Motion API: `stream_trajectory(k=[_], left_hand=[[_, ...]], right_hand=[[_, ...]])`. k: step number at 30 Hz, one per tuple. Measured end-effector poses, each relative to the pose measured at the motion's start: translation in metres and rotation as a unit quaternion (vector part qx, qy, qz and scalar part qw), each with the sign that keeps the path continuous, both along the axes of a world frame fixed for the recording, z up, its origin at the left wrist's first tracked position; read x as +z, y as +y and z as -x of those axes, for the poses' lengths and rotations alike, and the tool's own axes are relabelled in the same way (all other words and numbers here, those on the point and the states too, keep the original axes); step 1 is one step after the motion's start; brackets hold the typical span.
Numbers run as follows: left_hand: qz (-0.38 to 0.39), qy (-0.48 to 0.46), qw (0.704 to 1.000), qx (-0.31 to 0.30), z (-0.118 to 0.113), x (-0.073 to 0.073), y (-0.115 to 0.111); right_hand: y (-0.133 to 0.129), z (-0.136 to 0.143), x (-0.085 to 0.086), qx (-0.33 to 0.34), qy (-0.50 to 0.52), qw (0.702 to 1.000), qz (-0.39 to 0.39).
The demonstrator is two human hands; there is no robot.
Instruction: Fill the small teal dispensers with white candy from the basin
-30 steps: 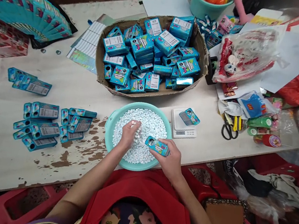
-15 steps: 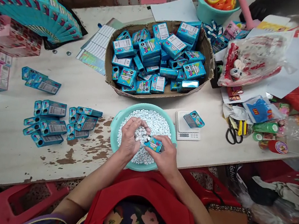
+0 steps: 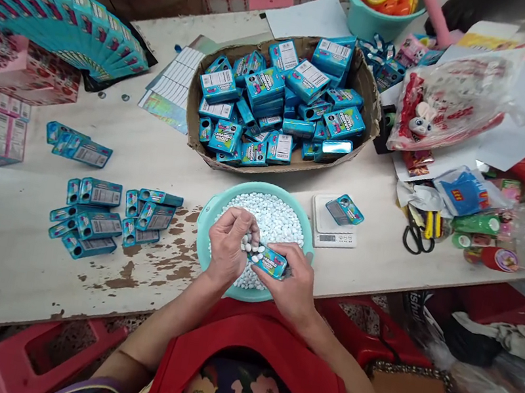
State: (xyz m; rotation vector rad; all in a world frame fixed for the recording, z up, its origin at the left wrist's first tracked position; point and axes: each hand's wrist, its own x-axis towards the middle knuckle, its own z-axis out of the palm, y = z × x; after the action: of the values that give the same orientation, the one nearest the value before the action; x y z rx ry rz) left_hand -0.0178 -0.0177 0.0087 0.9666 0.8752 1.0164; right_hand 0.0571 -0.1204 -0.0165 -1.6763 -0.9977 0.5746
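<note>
Over a mint-green basin (image 3: 210,215) of small white candies (image 3: 268,207), my left hand (image 3: 231,241) is curled around several white candies (image 3: 249,244). My right hand (image 3: 293,280) grips a small blue candy box (image 3: 273,264), its printed front facing up and its left end against the candies at my left fingers. The opening of that box is hidden. Right of the basin a white digital scale (image 3: 333,239) bears another blue box (image 3: 345,209), lying tilted across it.
Behind the basin stands a cardboard box (image 3: 247,169) heaped with blue candy boxes. More blue boxes (image 3: 96,223) lie in groups to the left. Scissors (image 3: 418,238), plastic bags (image 3: 457,101) and small toys crowd the right side. A basin of orange toys (image 3: 365,20) stands at the back.
My left fingers have closed further over the candies, and fewer show in the hand. The blue box has come nearer the left hand. The whole view has shifted slightly.
</note>
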Motion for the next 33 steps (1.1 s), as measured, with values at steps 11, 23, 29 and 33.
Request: stream_trajectory(k=[11,23,29,33], left_hand=[[0.040,0.012,0.999,-0.029,-0.004,-0.002,-0.004],[-0.047,0.008,0.999,-0.020,-0.002,-0.004,0.002],[-0.014,-0.021,1.000,-0.006,-0.006,-0.007,0.000],[0.063,-0.049,0.996,-0.030,-0.003,0.010,0.003]], right_hand=[[0.003,0.001,-0.005,0.014,0.012,1.000,0.004],[0.004,-0.004,-0.014,0.012,0.051,0.998,-0.019],[0.009,-0.003,-0.016,0.017,0.056,0.998,-0.018],[0.007,-0.009,-0.016,0.025,0.104,0.994,-0.030]])
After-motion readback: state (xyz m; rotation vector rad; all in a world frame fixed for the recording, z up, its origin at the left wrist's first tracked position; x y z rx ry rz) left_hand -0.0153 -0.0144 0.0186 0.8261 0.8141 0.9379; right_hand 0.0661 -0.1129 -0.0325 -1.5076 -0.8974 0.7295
